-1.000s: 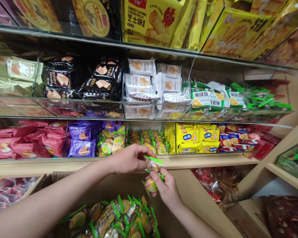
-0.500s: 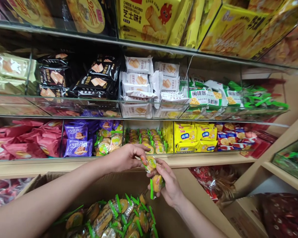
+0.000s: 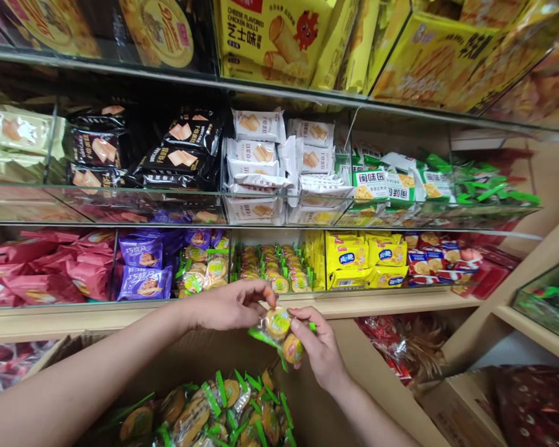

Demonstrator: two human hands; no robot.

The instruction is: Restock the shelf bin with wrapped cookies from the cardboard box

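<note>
Two small clear-wrapped cookie packets with green edges are held in front of the shelf. My right hand [image 3: 317, 347] grips both from the right, its thumb across the lower cookie packet [image 3: 292, 349]. The upper cookie packet [image 3: 278, 323] shows its round yellow-green label. My left hand [image 3: 242, 305] is closed at that packet's upper left edge, fingers bent against the wrapper; some fingertips are hidden. Below the hands, a cardboard box [image 3: 335, 379] holds a heap of similar cookie packets [image 3: 223, 410].
Just behind the hands, a shelf compartment holds rows of like cookie packets [image 3: 272, 264]. Beside it are purple cookie bags [image 3: 144, 282] and yellow packs [image 3: 347, 253]. A glass-fronted shelf above carries white cake packs [image 3: 256, 152]. A wooden shelf edge [image 3: 340, 304] runs across.
The two cookie packets have been turned and drawn closer together, labels now facing me. Both hands have shifted slightly down, and my left hand a little left.
</note>
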